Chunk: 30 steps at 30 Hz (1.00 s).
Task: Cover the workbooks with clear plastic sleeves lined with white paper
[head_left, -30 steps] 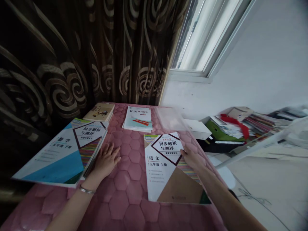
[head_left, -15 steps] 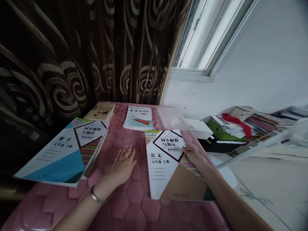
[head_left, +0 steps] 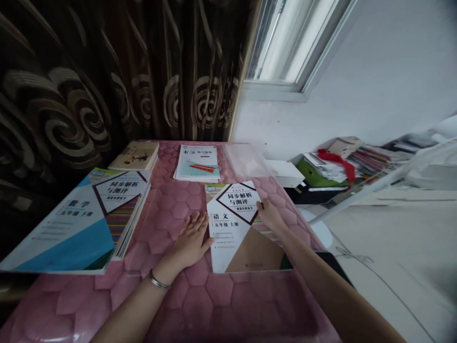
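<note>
A Chinese workbook point(head_left: 232, 238) with a white, brown and striped cover lies on the pink hexagon-patterned tabletop point(head_left: 178, 290) before me. At its right edge, my right hand point(head_left: 270, 215) grips it with curled fingers; some fingertips are hidden. My left hand point(head_left: 194, 240) rests flat and open by the left edge, its thumb at the cover's border. To the left is a stack topped by a blue-and-white math workbook point(head_left: 71, 228). Behind that sits a tan book pile point(head_left: 134, 156). A small stack of calligraphy booklets point(head_left: 197, 163) lies farther back.
A dark patterned curtain point(head_left: 143, 71) hangs along the back left, with a window point(head_left: 285, 43) beside it. Right of the table are a white box point(head_left: 285, 174), a green bag point(head_left: 317, 171) with papers, and a slanted white bar point(head_left: 339, 209). A cable lies on the floor.
My left hand has moved right, up to the workbook's left edge. The workbook now lies flatter on the table, with my right hand still at its right edge. The view has shifted slightly.
</note>
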Each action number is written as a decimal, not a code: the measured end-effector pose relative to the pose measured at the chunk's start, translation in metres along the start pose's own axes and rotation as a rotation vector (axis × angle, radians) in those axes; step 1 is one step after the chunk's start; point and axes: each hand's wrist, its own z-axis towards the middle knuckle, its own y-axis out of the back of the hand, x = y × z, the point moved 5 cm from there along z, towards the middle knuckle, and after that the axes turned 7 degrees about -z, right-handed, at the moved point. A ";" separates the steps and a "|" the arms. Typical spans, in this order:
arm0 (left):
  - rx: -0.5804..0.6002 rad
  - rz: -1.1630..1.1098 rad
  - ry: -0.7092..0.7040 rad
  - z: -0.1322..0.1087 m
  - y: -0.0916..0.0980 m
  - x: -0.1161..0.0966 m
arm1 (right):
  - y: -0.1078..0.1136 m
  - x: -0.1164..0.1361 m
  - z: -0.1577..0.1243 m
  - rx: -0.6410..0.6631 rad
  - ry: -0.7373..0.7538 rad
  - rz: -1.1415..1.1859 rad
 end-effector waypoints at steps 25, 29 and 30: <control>-0.001 0.042 -0.063 0.005 -0.007 0.009 | 0.011 -0.008 -0.015 -0.083 -0.079 0.156; 0.011 0.043 -0.040 0.006 -0.009 0.010 | 0.010 -0.009 -0.015 -0.093 -0.063 0.146; 0.013 0.041 -0.029 0.005 -0.008 0.009 | 0.009 -0.009 -0.015 -0.095 -0.052 0.143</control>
